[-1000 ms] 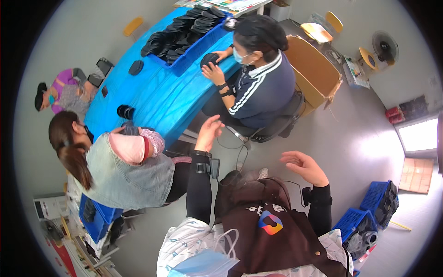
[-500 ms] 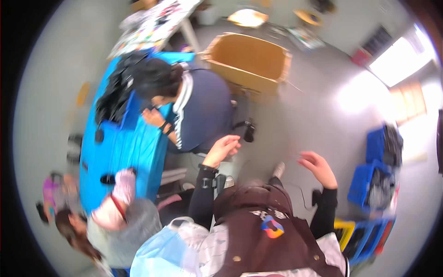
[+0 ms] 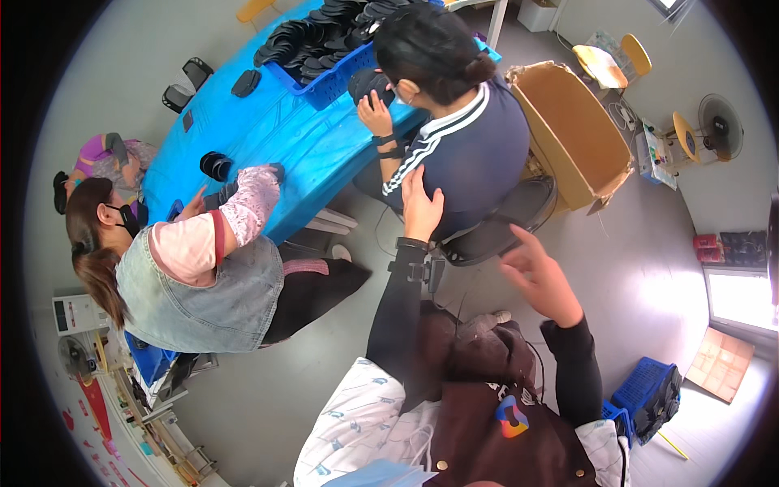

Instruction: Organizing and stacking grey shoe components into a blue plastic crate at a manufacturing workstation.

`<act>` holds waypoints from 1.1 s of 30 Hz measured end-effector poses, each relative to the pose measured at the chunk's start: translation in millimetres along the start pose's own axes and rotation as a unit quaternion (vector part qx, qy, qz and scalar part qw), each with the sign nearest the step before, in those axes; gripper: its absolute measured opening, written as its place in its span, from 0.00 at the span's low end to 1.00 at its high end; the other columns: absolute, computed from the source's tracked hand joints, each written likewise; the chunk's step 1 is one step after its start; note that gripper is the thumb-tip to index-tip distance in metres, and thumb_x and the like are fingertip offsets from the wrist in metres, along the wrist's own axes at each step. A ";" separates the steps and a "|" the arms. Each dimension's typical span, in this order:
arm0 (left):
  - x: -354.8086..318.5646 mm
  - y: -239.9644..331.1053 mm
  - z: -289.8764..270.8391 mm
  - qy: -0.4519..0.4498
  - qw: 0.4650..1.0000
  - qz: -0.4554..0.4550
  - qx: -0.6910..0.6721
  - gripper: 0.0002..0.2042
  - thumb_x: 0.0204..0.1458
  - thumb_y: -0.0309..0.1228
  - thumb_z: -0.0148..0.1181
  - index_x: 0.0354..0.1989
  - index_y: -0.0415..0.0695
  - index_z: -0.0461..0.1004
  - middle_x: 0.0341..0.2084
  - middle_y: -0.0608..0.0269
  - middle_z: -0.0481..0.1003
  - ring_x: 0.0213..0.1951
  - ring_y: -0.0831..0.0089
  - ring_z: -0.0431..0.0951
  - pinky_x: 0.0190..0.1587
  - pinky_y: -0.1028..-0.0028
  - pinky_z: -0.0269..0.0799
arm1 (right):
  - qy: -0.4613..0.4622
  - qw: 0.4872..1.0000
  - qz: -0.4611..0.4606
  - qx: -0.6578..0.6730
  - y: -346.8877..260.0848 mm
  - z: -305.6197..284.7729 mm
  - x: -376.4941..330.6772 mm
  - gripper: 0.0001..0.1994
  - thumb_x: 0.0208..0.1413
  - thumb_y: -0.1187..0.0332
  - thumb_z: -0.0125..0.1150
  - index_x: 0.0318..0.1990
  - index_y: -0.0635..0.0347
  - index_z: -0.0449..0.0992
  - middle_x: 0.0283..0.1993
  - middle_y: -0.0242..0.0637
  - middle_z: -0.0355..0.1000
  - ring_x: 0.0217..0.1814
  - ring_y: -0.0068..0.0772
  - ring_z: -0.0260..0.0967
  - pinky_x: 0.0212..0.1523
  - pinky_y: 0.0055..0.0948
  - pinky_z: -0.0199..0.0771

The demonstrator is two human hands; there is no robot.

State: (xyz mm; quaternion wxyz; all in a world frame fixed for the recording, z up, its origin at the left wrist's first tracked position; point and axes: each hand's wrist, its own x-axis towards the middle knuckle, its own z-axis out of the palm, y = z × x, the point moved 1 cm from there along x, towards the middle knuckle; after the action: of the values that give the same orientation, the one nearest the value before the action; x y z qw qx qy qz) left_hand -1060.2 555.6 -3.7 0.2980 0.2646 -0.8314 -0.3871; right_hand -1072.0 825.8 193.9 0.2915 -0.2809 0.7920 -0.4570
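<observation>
My left hand (image 3: pixel 422 209) is raised with the fingers stretched up and holds nothing. It appears in front of the dark blue shirt (image 3: pixel 479 154) of a seated co-worker; I cannot tell whether it touches the shirt. Farther right, my right hand (image 3: pixel 540 280) hangs in the air by the black chair seat (image 3: pixel 507 223), index finger extended, the others loosely bent, nothing in them. That co-worker's hand (image 3: pixel 375 114) holds a dark, flat piece over the blue-covered table (image 3: pixel 300 158). Close by is a blue basket (image 3: pixel 329 88) heaped with black sole-shaped pieces (image 3: pixel 324 36).
At the left, a second co-worker in a denim vest (image 3: pixel 195 284) sits at the table. A large open cardboard box (image 3: pixel 568 134) stands behind the first co-worker. Blue crates (image 3: pixel 641 390) with black items sit at the lower right. A fan (image 3: pixel 720 126) stands far right.
The view has turned left, so the table, co-workers and cardboard box appear farther right. My left hand is now higher, over the co-worker's shirt. My right hand's index finger now stands out.
</observation>
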 end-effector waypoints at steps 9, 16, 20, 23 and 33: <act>20.1 -77.3 -87.6 -0.062 0.989 -0.109 -0.079 0.20 0.54 0.21 0.62 0.57 0.40 0.75 0.49 0.55 0.75 0.43 0.65 0.81 0.50 0.65 0.78 | 0.007 0.982 -0.185 -0.025 -113.6 146.5 123.1 0.44 0.64 0.61 0.63 0.77 0.76 0.44 0.52 0.57 0.72 0.53 0.54 0.74 0.52 0.43 0.74; 34.5 -116.0 -88.4 -0.065 0.978 -0.160 -0.119 0.19 0.56 0.22 0.64 0.57 0.42 0.76 0.47 0.58 0.79 0.41 0.71 0.80 0.49 0.71 0.78 | -0.512 0.753 -0.315 0.269 -182.1 255.5 25.9 0.45 0.71 0.48 0.55 0.79 0.73 0.41 0.82 0.61 0.42 0.85 0.56 0.41 0.81 0.44 0.42; 35.4 -112.6 -89.5 -0.057 0.969 -0.174 -0.168 0.19 0.56 0.23 0.63 0.58 0.42 0.74 0.49 0.56 0.78 0.39 0.70 0.80 0.46 0.67 0.79 | -0.339 0.694 -0.376 0.512 -146.4 158.1 -11.3 0.40 0.74 0.42 0.35 0.70 0.78 0.60 0.72 0.64 0.60 0.75 0.61 0.57 0.76 0.51 0.55; 33.8 -123.9 -117.9 -0.064 0.971 -0.182 -0.144 0.26 0.58 0.23 0.62 0.67 0.41 0.68 0.42 0.58 0.80 0.35 0.73 0.79 0.42 0.70 0.78 | -0.593 0.417 -0.477 0.497 -169.4 106.2 -62.1 0.31 0.76 0.49 0.38 0.53 0.72 0.79 0.53 0.63 0.76 0.48 0.59 0.77 0.50 0.59 0.79; 51.9 -57.6 -136.3 -0.181 0.882 -0.236 -0.365 0.39 0.61 0.28 0.62 0.77 0.35 0.48 0.30 0.60 0.80 0.27 0.79 0.73 0.31 0.76 0.69 | -0.307 0.631 -0.492 0.515 -124.7 76.5 -83.0 0.20 0.72 0.59 0.54 0.42 0.67 0.85 0.37 0.49 0.83 0.31 0.37 0.77 0.38 0.35 0.81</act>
State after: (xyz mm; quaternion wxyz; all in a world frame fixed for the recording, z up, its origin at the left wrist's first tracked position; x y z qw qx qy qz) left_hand -988.1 422.3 36.4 0.1181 0.2509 -0.5833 -0.7635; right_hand -939.0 789.1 290.1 0.3465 -0.5574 0.0374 -0.7536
